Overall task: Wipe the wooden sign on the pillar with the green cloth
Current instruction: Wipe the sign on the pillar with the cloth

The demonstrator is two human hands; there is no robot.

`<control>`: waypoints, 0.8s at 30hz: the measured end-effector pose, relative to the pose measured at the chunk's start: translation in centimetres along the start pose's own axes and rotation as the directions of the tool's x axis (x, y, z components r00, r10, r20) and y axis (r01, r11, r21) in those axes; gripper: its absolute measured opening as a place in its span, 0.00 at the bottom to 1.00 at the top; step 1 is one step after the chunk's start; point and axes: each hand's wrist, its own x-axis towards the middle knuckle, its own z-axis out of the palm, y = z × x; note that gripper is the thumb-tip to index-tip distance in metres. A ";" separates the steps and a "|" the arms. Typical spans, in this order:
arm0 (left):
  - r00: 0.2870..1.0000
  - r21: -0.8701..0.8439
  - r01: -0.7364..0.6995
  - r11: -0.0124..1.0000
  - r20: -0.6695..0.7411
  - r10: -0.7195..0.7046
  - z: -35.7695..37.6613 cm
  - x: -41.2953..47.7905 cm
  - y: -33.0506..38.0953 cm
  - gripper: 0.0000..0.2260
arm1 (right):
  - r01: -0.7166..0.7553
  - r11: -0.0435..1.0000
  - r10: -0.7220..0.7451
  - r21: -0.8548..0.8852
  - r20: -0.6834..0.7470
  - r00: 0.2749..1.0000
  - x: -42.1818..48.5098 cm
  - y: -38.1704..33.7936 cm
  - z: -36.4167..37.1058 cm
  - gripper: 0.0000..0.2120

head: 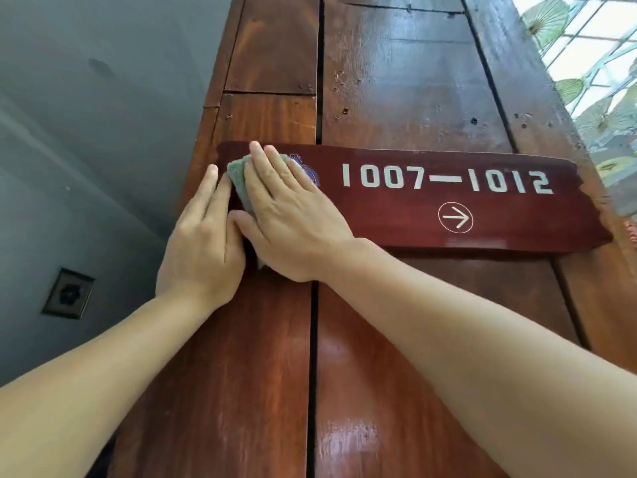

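A dark red wooden sign (431, 208) reading 1007-1012, with a white arrow in a circle, is fixed across a brown plank pillar (396, 81). My right hand (293, 215) lies flat on the sign's left end and presses a folded green cloth (239, 177) against it. The cloth shows only at my fingertips and beside my thumb; a small emblem on the sign is partly hidden by my fingers. My left hand (201, 243) rests flat against the sign's left edge and the pillar, fingers together, touching the cloth's side.
A grey wall (86, 132) runs along the left, with a dark square plate (68, 294) low on it. At the upper right is a window with a grille (593, 46) and green foliage behind it. A dark gap (313, 374) splits the pillar's planks.
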 end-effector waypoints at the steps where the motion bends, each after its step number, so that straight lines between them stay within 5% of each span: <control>1: 0.999 -0.031 0.038 0.999 -0.029 -0.039 0.0 0.0 0.0 0.24 | 0.038 0.998 -0.038 -0.055 0.007 0.999 0.1 0.8 -0.2 0.33; 4: 0.979 -0.061 0.163 0.985 -0.113 -0.169 0.1 0.0 -0.1 0.22 | -0.027 0.990 0.030 -0.141 0.019 0.999 0.6 2.2 -0.6 0.32; 9: 0.967 -0.040 0.234 0.971 -0.095 -0.237 0.0 0.0 -0.2 0.21 | -0.364 0.927 0.369 0.092 -0.039 0.929 3.0 -2.5 0.5 0.32; 15: 0.977 -0.048 0.189 0.981 -0.096 -0.193 -0.2 -0.1 -0.5 0.20 | 0.074 0.988 -0.073 -0.136 0.013 0.997 0.5 0.8 -0.2 0.31; 21: 0.958 -0.127 0.228 0.965 -0.148 -0.246 -0.1 -0.7 -0.3 0.19 | -0.243 0.970 0.243 -0.012 0.057 0.968 0.7 4.4 -2.2 0.30; 24: 0.946 -0.213 0.229 0.950 -0.182 -0.269 -0.5 -0.7 -0.5 0.19 | 0.045 0.997 -0.048 0.054 0.048 0.998 -0.2 -0.2 -1.3 0.30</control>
